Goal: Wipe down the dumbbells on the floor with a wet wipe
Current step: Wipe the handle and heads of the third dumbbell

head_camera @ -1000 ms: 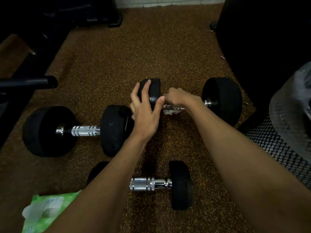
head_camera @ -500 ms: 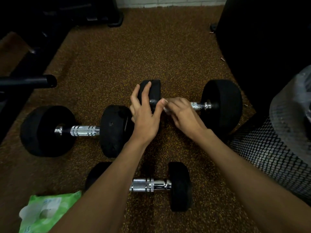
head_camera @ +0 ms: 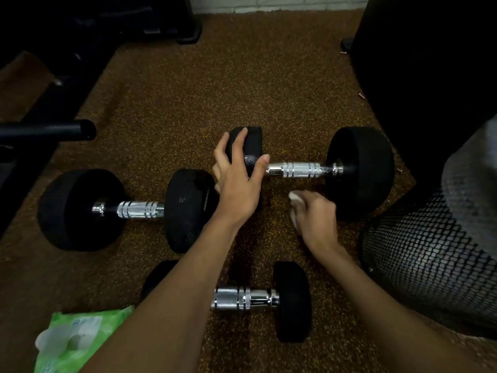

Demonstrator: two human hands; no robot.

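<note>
The left hand (head_camera: 236, 181) is reaching forward, fingers spread and draped over the left weight of the far dumbbell (head_camera: 304, 169), thumb lying by the chrome handle. The right hand (head_camera: 314, 219) is hovering just short of that handle, fingers curled shut around a white wipe (head_camera: 294, 200). The far dumbbell is lying on the speckled floor (head_camera: 215, 98), its long axis running left to right.
</note>
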